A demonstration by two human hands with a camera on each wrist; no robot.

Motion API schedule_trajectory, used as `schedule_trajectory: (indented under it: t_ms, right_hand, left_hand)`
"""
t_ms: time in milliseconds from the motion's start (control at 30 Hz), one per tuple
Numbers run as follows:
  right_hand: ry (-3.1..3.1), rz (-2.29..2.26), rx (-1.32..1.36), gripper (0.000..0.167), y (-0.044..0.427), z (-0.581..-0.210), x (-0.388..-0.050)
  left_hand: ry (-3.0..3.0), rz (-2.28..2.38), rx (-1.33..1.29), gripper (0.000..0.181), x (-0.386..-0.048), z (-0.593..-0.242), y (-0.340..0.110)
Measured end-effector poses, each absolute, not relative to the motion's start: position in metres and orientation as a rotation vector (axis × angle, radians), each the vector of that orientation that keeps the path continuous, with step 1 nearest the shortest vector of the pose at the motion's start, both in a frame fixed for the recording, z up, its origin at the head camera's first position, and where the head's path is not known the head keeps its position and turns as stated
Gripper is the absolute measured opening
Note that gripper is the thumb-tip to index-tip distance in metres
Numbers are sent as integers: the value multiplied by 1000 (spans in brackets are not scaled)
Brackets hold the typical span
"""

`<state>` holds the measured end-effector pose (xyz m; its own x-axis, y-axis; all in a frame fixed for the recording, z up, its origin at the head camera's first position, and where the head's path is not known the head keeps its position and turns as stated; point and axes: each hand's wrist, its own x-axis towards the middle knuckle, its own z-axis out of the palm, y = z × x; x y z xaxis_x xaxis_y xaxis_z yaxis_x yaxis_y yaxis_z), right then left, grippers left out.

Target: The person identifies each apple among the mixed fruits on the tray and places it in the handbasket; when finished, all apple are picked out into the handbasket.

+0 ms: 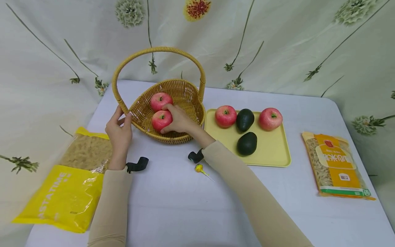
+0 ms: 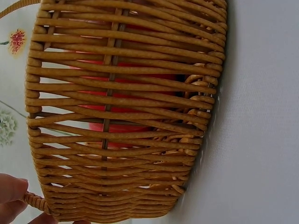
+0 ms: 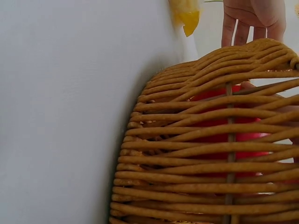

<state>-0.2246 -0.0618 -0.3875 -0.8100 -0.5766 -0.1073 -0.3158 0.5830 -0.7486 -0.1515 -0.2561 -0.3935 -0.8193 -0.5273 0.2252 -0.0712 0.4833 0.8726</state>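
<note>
And it's the right hand (image 1: 179, 120) doing the work, down inside the wicker basket (image 1: 182, 139), thumb and fingers curled round the near apple (image 1: 162, 121). Just behind sits the far apple (image 1: 160, 101), also in the basket. Over on the other flank, the left hand (image 1: 120, 130) pinches the foot of the handle (image 1: 160, 49) at the rim, seemingly a steadying grip. This looks like the placing or picking-up stage for that near apple; the weave hides much in both wrist views, so I can't tell whether it bears on the basket floor. To leave it there, the fingers must spread and back out without nudging its neighbour; to lift it, they need a firm hold and a path clear of the rim. Beside the basket, the yellow tray (image 1: 271, 154) carries a third apple (image 1: 226, 116), a fourth apple (image 1: 270, 119), and two avocados (image 1: 247, 143).
</note>
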Motion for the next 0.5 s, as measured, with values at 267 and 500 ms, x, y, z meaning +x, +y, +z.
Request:
schedule_trajectory:
  t_ms: [267, 500]
  right_hand:
    - [2497, -1035, -754, 83, -61, -387, -224]
    - [2512, -1050, -787, 82, -57, -385, -223]
  left_hand:
    - [-2286, -1316, 500, 46, -152, -392, -256]
    - [-2301, -1326, 523, 47, -152, -391, -255]
